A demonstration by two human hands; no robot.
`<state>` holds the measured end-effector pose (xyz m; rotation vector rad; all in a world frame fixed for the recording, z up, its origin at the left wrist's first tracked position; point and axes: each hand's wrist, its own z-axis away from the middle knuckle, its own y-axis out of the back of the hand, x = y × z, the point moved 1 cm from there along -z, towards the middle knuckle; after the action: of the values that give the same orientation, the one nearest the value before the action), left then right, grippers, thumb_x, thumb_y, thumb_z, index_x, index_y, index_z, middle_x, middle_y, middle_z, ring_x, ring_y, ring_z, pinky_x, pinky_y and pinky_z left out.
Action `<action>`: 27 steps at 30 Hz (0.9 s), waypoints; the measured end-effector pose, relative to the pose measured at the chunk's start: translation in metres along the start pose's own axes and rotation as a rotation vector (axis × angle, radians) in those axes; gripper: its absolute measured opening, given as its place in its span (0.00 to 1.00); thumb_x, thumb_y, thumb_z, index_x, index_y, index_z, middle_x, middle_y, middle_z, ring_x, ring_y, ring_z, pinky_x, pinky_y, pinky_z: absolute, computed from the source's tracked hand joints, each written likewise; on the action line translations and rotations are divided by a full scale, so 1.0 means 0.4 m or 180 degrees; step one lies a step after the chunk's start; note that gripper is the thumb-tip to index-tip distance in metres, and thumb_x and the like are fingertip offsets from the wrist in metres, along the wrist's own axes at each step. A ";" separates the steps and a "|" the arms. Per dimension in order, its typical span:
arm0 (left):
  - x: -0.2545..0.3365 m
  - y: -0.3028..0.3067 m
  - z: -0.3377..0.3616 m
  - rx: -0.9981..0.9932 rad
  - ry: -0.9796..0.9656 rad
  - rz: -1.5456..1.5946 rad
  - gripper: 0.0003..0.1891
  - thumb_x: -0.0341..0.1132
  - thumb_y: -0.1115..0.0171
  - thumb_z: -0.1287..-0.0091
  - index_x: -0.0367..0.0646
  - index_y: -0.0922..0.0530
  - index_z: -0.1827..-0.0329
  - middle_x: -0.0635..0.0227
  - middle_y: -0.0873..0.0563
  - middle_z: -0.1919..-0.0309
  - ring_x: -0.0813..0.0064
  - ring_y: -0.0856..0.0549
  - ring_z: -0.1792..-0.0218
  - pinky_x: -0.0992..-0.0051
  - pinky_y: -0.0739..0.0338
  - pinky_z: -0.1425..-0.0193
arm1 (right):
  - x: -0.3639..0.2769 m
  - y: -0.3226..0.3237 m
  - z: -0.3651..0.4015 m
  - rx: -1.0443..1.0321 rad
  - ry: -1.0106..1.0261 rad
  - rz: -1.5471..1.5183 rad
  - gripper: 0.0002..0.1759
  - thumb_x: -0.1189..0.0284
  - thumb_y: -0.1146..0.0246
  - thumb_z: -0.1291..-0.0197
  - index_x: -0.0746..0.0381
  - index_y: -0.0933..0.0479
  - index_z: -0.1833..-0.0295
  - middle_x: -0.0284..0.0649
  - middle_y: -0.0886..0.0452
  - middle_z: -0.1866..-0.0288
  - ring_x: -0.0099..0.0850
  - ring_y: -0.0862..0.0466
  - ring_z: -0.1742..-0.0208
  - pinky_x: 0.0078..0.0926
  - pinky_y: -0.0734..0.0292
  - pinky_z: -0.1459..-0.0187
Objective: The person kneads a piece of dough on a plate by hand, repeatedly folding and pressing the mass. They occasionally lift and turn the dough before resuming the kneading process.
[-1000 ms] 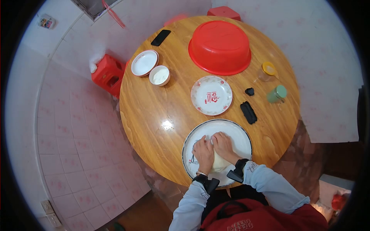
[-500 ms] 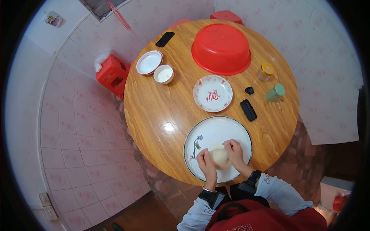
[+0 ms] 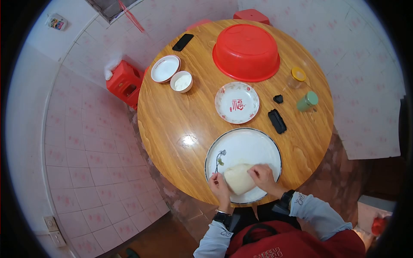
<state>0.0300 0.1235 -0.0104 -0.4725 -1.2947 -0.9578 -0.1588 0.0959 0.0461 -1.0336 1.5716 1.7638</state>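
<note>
Pink floor tiles surround a round wooden table (image 3: 172, 124). At the table's near edge sits a wide white tray (image 3: 247, 144), and the pale dough (image 3: 238, 178) lies on the tray's near half, close to its near rim. The dough is a flattened slab. Its long axis seems to slant from far-left to near-right, though the fisheye view makes that uncertain.

It sits directly between the two hands, touching both. The right hand (image 3: 261, 175) rests on its far right corner, fingers bent and closed on that edge. The left hand (image 3: 217, 182) is against the dough's left side at the tray's rim, fingers held together; whether it grips or only presses cannot be told.

Farther back are a patterned plate (image 3: 236, 102) and an upturned red basin (image 3: 246, 51).
</note>
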 end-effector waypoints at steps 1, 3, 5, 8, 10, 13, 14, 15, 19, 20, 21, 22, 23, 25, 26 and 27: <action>-0.002 -0.001 -0.005 0.0090 -0.0009 -0.0160 0.15 0.42 0.45 0.23 0.37 0.21 0.53 0.67 0.18 0.61 0.77 0.21 0.58 0.76 0.27 0.50 | 0.005 0.005 -0.035 0.0309 -0.0039 -0.0021 0.08 0.68 0.38 0.36 0.61 0.20 0.63 0.46 0.17 0.65 0.43 0.18 0.62 0.42 0.28 0.58; 0.001 -0.017 -0.011 -0.0298 0.0189 -0.0229 0.19 0.45 0.49 0.23 0.35 0.20 0.52 0.61 0.16 0.60 0.71 0.20 0.56 0.73 0.27 0.46 | 0.026 -0.017 -0.094 0.0602 -0.0080 -0.0053 0.11 0.65 0.41 0.33 0.61 0.20 0.61 0.48 0.16 0.64 0.44 0.17 0.59 0.45 0.27 0.58; 0.028 -0.041 -0.007 -0.0694 0.0377 -0.0304 0.23 0.48 0.52 0.22 0.34 0.19 0.52 0.55 0.15 0.58 0.65 0.19 0.53 0.69 0.27 0.42 | 0.055 -0.075 -0.134 -0.0090 -0.0690 -0.0296 0.19 0.59 0.48 0.30 0.63 0.21 0.58 0.49 0.15 0.61 0.47 0.17 0.58 0.48 0.26 0.54; 0.077 -0.085 0.021 -0.0549 0.0701 -0.0022 0.27 0.50 0.58 0.20 0.32 0.19 0.48 0.56 0.16 0.58 0.70 0.19 0.55 0.71 0.27 0.46 | 0.011 -0.098 -0.163 -0.0893 -0.1071 -0.0128 0.23 0.55 0.54 0.28 0.63 0.22 0.55 0.49 0.15 0.57 0.51 0.18 0.58 0.47 0.26 0.53; 0.132 -0.088 0.017 -0.0696 0.0478 0.0076 0.25 0.47 0.57 0.20 0.32 0.19 0.48 0.58 0.16 0.59 0.70 0.18 0.56 0.72 0.26 0.48 | -0.045 -0.061 -0.181 -0.0849 -0.0746 0.0098 0.21 0.57 0.52 0.28 0.62 0.22 0.55 0.46 0.16 0.57 0.49 0.19 0.58 0.48 0.26 0.54; 0.198 -0.082 0.034 -0.0837 0.0048 -0.0051 0.20 0.41 0.55 0.20 0.32 0.20 0.49 0.59 0.16 0.60 0.70 0.18 0.59 0.73 0.24 0.51 | -0.084 -0.046 -0.135 -0.0447 0.0080 0.0576 0.17 0.59 0.49 0.30 0.59 0.21 0.55 0.41 0.17 0.57 0.45 0.21 0.59 0.47 0.28 0.56; 0.219 -0.087 0.031 -0.0815 -0.0212 -0.0227 0.18 0.39 0.54 0.20 0.32 0.21 0.49 0.60 0.16 0.61 0.70 0.17 0.61 0.74 0.24 0.52 | -0.097 -0.042 -0.123 -0.0059 0.0643 0.0856 0.14 0.61 0.47 0.30 0.58 0.21 0.55 0.39 0.18 0.58 0.42 0.22 0.59 0.46 0.30 0.56; 0.227 -0.085 0.037 -0.0813 -0.0229 -0.0216 0.18 0.39 0.54 0.20 0.32 0.21 0.49 0.60 0.16 0.61 0.70 0.17 0.61 0.74 0.24 0.52 | -0.110 -0.041 -0.106 -0.0047 0.0658 0.0862 0.14 0.61 0.47 0.30 0.58 0.21 0.55 0.39 0.18 0.58 0.42 0.22 0.59 0.46 0.30 0.56; 0.201 -0.057 0.133 -0.0770 -0.0618 -0.0140 0.16 0.37 0.51 0.22 0.32 0.24 0.45 0.57 0.17 0.60 0.67 0.18 0.57 0.71 0.25 0.47 | -0.114 -0.057 -0.015 0.0507 0.0557 0.0563 0.10 0.64 0.43 0.34 0.58 0.24 0.56 0.38 0.22 0.61 0.38 0.27 0.59 0.39 0.38 0.53; 0.190 -0.055 0.153 -0.0713 -0.1107 -0.0476 0.16 0.37 0.52 0.23 0.32 0.24 0.44 0.56 0.18 0.57 0.64 0.19 0.54 0.69 0.26 0.45 | -0.100 -0.062 0.002 0.0490 0.0680 0.0434 0.10 0.64 0.42 0.35 0.58 0.24 0.56 0.38 0.23 0.62 0.38 0.27 0.59 0.39 0.38 0.53; 0.182 -0.051 0.166 -0.0654 -0.1596 -0.0808 0.16 0.36 0.52 0.23 0.32 0.24 0.43 0.54 0.19 0.55 0.61 0.20 0.51 0.67 0.27 0.43 | -0.089 -0.064 0.014 0.0473 0.0808 0.0308 0.10 0.63 0.42 0.35 0.59 0.25 0.57 0.39 0.24 0.63 0.39 0.27 0.59 0.40 0.38 0.54; 0.168 -0.042 0.174 -0.0658 -0.1574 -0.0823 0.16 0.36 0.52 0.23 0.32 0.24 0.43 0.54 0.19 0.55 0.61 0.20 0.51 0.67 0.27 0.43 | -0.086 -0.063 0.025 0.0526 0.0928 0.0241 0.09 0.65 0.41 0.36 0.59 0.26 0.58 0.40 0.25 0.64 0.39 0.27 0.61 0.40 0.38 0.55; 0.155 -0.036 0.178 -0.0775 -0.1717 -0.0882 0.16 0.35 0.51 0.24 0.33 0.24 0.43 0.53 0.19 0.55 0.58 0.20 0.52 0.65 0.27 0.44 | -0.078 -0.063 0.035 0.0512 0.0902 0.0242 0.09 0.65 0.41 0.36 0.59 0.26 0.58 0.40 0.25 0.64 0.39 0.27 0.61 0.40 0.38 0.55; 0.136 -0.032 0.172 -0.1013 -0.2004 -0.0986 0.15 0.34 0.51 0.26 0.34 0.24 0.43 0.51 0.20 0.54 0.52 0.22 0.53 0.60 0.28 0.45 | -0.065 -0.064 0.044 0.0391 0.0871 0.0331 0.07 0.67 0.40 0.38 0.60 0.27 0.62 0.41 0.26 0.69 0.41 0.27 0.65 0.39 0.36 0.58; 0.125 -0.030 0.164 -0.1023 -0.1973 -0.0993 0.15 0.34 0.51 0.26 0.34 0.24 0.43 0.51 0.20 0.54 0.52 0.22 0.53 0.60 0.28 0.45 | -0.060 -0.072 0.040 0.0370 0.0847 0.0330 0.07 0.67 0.40 0.38 0.60 0.27 0.62 0.41 0.26 0.69 0.41 0.27 0.65 0.39 0.36 0.58; 0.118 -0.029 0.156 -0.1035 -0.1921 -0.0967 0.15 0.33 0.50 0.26 0.34 0.23 0.44 0.50 0.20 0.56 0.52 0.21 0.55 0.60 0.27 0.47 | -0.055 -0.078 0.034 0.0417 0.0950 0.0314 0.06 0.69 0.41 0.38 0.60 0.28 0.63 0.41 0.27 0.71 0.41 0.27 0.67 0.39 0.36 0.61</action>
<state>-0.0172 0.1494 0.0474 -0.8806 -1.7940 -1.3523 -0.1237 0.1161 0.0472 -1.2159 1.9221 1.5992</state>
